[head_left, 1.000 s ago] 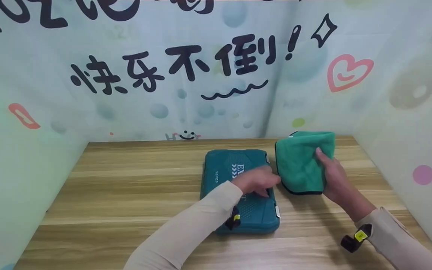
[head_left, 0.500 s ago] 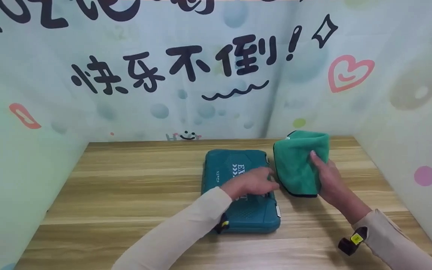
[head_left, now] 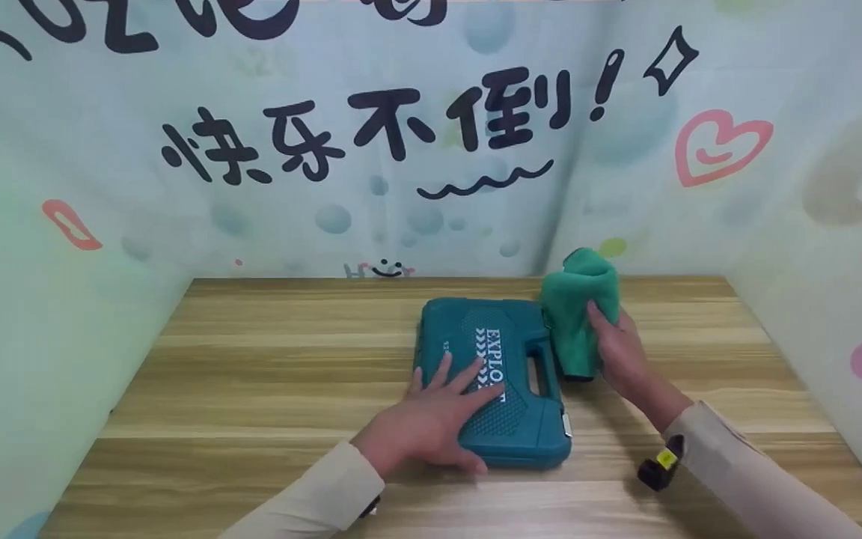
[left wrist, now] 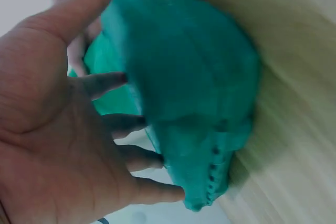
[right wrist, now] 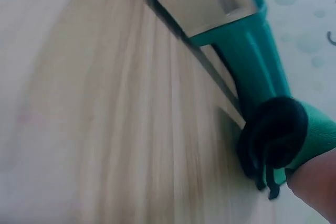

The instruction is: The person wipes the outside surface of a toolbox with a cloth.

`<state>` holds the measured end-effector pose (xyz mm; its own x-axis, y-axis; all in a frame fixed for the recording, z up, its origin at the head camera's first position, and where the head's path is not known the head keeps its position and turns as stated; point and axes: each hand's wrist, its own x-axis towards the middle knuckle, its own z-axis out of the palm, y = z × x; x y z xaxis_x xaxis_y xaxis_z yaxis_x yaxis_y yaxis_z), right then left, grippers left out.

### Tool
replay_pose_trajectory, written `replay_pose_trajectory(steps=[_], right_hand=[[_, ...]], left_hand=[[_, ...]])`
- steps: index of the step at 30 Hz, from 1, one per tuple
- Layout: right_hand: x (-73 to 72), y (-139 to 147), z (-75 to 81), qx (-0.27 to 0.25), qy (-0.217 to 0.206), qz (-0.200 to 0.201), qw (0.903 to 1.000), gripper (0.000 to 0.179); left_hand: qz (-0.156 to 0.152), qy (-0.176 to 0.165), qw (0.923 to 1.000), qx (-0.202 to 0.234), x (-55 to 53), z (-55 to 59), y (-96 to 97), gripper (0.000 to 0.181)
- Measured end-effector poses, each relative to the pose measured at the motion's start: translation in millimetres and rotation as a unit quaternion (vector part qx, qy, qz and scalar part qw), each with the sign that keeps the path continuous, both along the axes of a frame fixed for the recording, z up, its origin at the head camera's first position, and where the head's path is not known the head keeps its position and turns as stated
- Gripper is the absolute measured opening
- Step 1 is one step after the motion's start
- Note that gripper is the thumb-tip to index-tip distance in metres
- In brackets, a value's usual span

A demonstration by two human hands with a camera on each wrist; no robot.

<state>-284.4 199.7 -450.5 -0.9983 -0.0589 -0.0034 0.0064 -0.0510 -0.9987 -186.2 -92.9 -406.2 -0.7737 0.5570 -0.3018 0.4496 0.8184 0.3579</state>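
Note:
A teal plastic tool case (head_left: 506, 427) with white lettering lies flat on the wooden table, its handle toward the right. My left hand (head_left: 431, 423) is over its near left part, fingers straight and spread; in the left wrist view the fingertips meet the case (left wrist: 189, 77) at its edge. In my right hand (head_left: 625, 355) is a green cloth (head_left: 577, 322) with dark edging, gripped between thumb and fingers beside the case's handle. The right wrist view shows the cloth (right wrist: 320, 129) folded into a roll, close to the case's handle, with a metal latch (right wrist: 207, 3) above.
The wooden table (head_left: 274, 359) extends left and right of the case. A printed fabric backdrop (head_left: 326, 224) with dark characters stands behind it and along both sides. Small black cameras are strapped at both wrists.
My left hand has drawn back from the handle side to the case's near left part, fingers spreading. The cloth in my right hand has moved left toward the handle and become narrower.

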Motion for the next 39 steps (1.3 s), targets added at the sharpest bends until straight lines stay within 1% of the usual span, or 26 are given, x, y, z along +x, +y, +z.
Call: replay_pose_trajectory(steps=[4, 6, 8, 11, 13, 16, 18, 21, 24, 26, 29, 33, 36, 39], right_hand=[[-15.1, -15.2, -6.9, 0.026, -0.02, 0.013, 0.9994, 0.065], [-21.5, -22.6, -9.0, 0.041, -0.032, 0.016, 0.9985, 0.066], [-26.8, -29.0, -10.8, 0.058, -0.034, 0.015, 0.9976, 0.065], [-30.4, -33.9, -14.3, 0.066, -0.028, 0.02, 0.9972, 0.062], [-28.8, -33.7, -17.9, 0.058, -0.023, 0.029, 0.9976, 0.058], [-19.8, -30.4, -23.6, 0.04, -0.013, 0.045, 0.9981, 0.056], [-11.0, -28.3, -26.3, 0.031, -0.009, 0.059, 0.9977, 0.054], [3.5, -26.9, -28.5, 0.031, -0.002, 0.073, 0.9969, 0.054], [15.9, -26.9, -29.3, 0.05, 0.013, 0.08, 0.9954, 0.051], [23.8, -25.7, -29.2, 0.073, 0.029, 0.085, 0.9933, 0.046], [35.6, -23.2, -28.4, 0.104, 0.057, 0.097, 0.9882, 0.044], [51.0, -22.0, -28.1, 0.157, 0.096, 0.135, 0.9735, 0.053], [62.1, -21.3, -27.0, 0.189, 0.099, 0.169, 0.9622, 0.058], [73.2, -18.4, -24.9, 0.193, 0.078, 0.187, 0.9599, 0.056]], left_hand=[[0.01, 0.014, 0.9997, 0.015, -1.0, -5.9, -1.9, 0.091], [0.01, 0.016, 0.9997, 0.018, -2.0, -7.2, -2.7, 0.089], [0.008, 0.018, 0.9996, 0.019, -2.8, -7.8, -3.6, 0.088], [0.004, 0.028, 0.9993, 0.024, -3.6, -8.8, -4.2, 0.087], [0.003, 0.033, 0.9991, 0.026, -3.9, -9.6, -4.5, 0.087], [-0.002, 0.04, 0.9988, 0.027, -4.1, -11.1, -4.4, 0.086], [-0.005, 0.042, 0.9987, 0.027, -4.0, -11.9, -4.3, 0.086], [-0.008, 0.044, 0.9987, 0.025, -3.5, -12.8, -4.7, 0.086], [-0.008, 0.047, 0.9986, 0.024, -2.8, -13.6, -5.8, 0.086], [-0.009, 0.048, 0.9985, 0.024, -2.8, -14.4, -5.8, 0.086], [-0.011, 0.046, 0.9986, 0.024, -2.8, -15.2, -5.7, 0.086], [-0.014, 0.046, 0.9986, 0.021, -2.3, -15.4, -6.3, 0.086], [-0.017, 0.05, 0.9984, 0.02, -2.1, -15.4, -6.4, 0.085], [-0.018, 0.051, 0.9983, 0.02, -2.5, -16.4, -5.0, 0.086]])
